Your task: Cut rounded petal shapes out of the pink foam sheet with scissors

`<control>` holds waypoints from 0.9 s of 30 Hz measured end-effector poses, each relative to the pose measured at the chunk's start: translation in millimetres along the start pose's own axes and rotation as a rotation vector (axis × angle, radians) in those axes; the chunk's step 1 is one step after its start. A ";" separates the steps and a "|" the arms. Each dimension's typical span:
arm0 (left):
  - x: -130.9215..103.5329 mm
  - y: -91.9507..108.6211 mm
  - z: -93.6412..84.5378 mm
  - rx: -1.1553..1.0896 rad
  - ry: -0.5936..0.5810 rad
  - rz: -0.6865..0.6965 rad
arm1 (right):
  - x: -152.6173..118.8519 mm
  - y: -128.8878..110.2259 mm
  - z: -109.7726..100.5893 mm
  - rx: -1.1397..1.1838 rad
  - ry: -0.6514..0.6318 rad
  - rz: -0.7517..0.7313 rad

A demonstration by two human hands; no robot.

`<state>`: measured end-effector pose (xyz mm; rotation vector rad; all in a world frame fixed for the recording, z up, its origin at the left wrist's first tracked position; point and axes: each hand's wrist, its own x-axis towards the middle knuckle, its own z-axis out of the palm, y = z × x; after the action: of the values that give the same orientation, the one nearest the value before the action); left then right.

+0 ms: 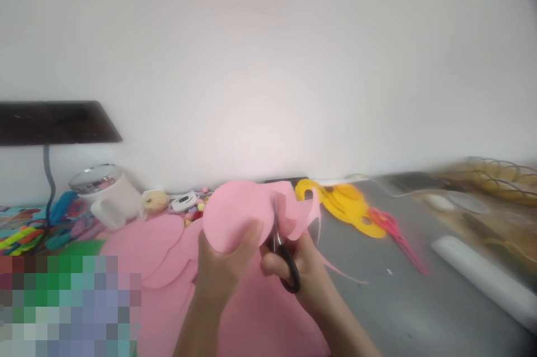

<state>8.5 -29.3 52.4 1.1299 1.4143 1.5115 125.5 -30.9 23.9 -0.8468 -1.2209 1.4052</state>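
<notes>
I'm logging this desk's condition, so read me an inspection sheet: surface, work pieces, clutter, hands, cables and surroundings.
Surface: smooth grey tabletop, partly covered by overlapping flat pink paper pieces.
Work pieces: round pink paper piece; black-handled metal scissors, blades upward beside it.
Clutter: flat yellow cutouts, slim pink scissors, white mug-like container.
Hands: left hand holds the round piece; right hand grips the black-handled scissors.
Cables: dark cable below the long black wall fixture.
Surroundings: plain white wall behind; lower left corner pixelated, unreadable.
</notes>
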 end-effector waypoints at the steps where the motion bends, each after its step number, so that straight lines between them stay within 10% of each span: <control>1: 0.3 -0.8 -0.2 0.000 0.000 -0.004 | -0.2 -0.2 0.0 0.001 0.002 0.006; 19: 4.6 -9.0 4.6 -0.128 0.026 -0.053 | -0.3 -1.6 2.3 0.025 0.005 0.001; 27: 15.7 0.1 3.7 -0.220 0.266 -0.146 | -1.6 5.4 -10.5 0.109 -0.334 0.286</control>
<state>7.0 -13.3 54.0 0.6977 1.4278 1.7095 134.4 -29.7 16.0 -0.7505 -1.2918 1.8861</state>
